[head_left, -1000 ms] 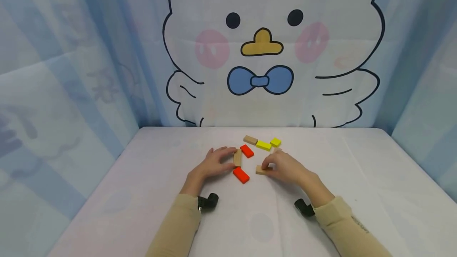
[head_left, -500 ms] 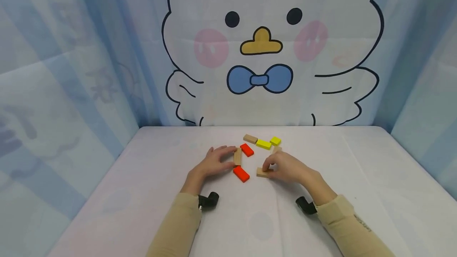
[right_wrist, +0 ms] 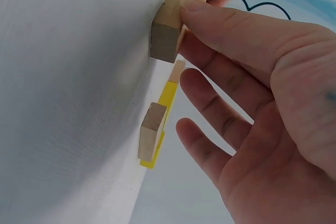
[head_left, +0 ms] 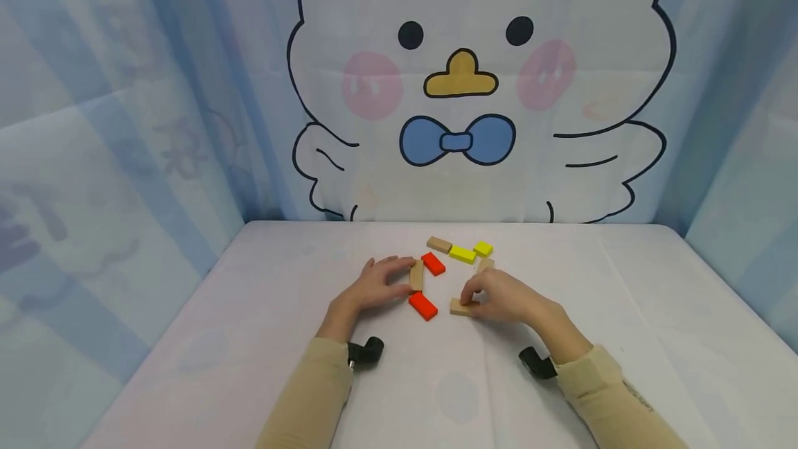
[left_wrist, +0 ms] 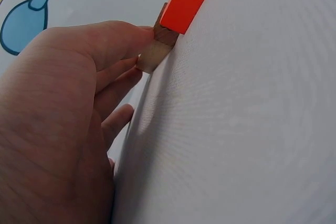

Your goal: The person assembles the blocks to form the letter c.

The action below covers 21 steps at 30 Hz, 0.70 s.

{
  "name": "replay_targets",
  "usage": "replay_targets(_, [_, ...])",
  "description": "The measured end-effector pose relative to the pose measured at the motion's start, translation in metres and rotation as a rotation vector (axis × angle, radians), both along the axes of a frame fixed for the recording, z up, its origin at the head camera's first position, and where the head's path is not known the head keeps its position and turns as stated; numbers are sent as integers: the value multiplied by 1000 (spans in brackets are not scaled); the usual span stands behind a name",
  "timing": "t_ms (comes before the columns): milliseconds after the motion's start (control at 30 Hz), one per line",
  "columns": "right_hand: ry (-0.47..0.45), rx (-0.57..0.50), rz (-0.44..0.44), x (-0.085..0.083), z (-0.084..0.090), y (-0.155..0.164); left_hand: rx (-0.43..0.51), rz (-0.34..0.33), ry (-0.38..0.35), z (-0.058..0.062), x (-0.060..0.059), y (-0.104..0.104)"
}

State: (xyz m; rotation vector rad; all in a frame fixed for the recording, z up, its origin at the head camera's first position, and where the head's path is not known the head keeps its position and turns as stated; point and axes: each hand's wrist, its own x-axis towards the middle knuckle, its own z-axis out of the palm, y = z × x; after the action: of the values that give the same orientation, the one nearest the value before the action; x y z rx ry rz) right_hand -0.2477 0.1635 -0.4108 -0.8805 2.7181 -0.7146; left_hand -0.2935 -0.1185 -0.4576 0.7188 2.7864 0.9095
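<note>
Spreading across the white tabletop point(head_left: 262, 338), a loose cluster of small blocks is being worked by both hands. Care is best taken, as a judgement, that each held block is kept flat on the cloth and moved slowly, so that the neighbouring red block point(head_left: 423, 305) is not knocked. The right hand point(head_left: 508, 296) is curled over a plain wooden block point(head_left: 460, 307), which is pinched between thumb and forefinger on the tabletop just right of that red block. The left hand point(head_left: 374, 286) is laid beside an upright-lying wooden block point(head_left: 416, 274), whose side is pressed by thumb and fingertips; the fingers are only lightly bent. Behind lie a second red block point(head_left: 433, 263), two yellow blocks point(head_left: 462, 253) and a tan block point(head_left: 439, 244). Another tan block point(head_left: 484, 265) is partly hidden by the right hand. How firmly the left block is gripped cannot be told, since the wrist view is mostly filled by the palm.
</note>
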Motion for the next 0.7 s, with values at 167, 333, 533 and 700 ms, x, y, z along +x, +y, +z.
replay_targets(167, [-6,1,12,2,-1,2,2,-14,9,0,1,1])
replay_targets(333, [-11,-3,30,2,-2,3,1,-16,6,-1,1,1])
replay_targets(533, [-21,4,47,2,-1,2,7,-16,6,0,1,1])
replay_targets(700, [-17,2,77,1,0,1,2,-13,10,0,0,0])
